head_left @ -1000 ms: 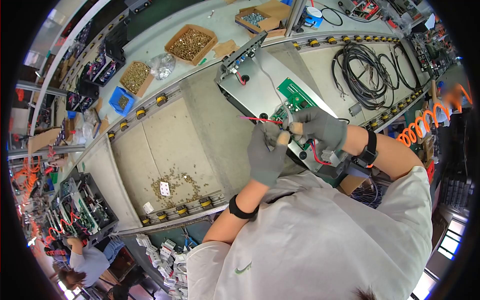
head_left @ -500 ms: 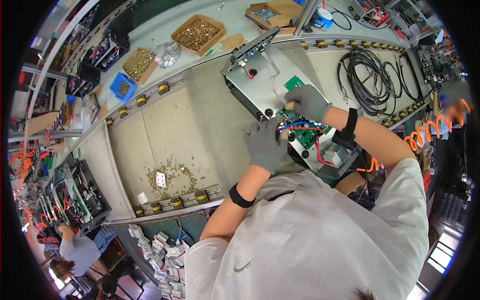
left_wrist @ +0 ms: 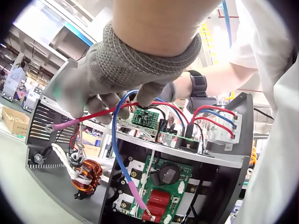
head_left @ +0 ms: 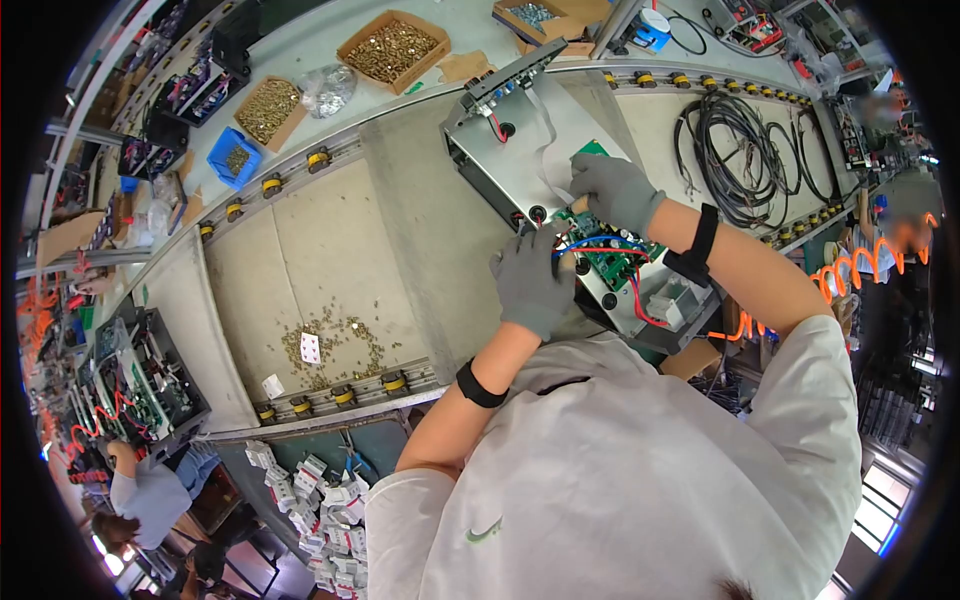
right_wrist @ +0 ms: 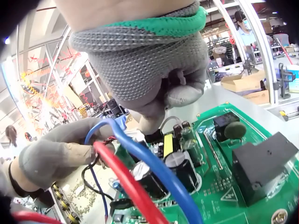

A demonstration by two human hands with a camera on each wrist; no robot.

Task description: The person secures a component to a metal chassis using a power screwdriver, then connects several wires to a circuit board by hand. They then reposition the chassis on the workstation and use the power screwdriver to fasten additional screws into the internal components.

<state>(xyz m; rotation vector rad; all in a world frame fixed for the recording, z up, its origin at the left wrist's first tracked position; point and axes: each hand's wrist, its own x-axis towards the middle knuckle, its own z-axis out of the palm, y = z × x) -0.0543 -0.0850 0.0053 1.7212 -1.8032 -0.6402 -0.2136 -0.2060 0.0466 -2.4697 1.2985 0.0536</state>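
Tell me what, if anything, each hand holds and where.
Left hand pinches the red wire and blue wire partway along, behind their pink sleeves. Whether the right hand holds anything cannot be told.

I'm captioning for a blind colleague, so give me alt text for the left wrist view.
A gloved left hand pinches a red wire, with a blue wire beside it, above an open case. The case holds a green board and a copper coil.
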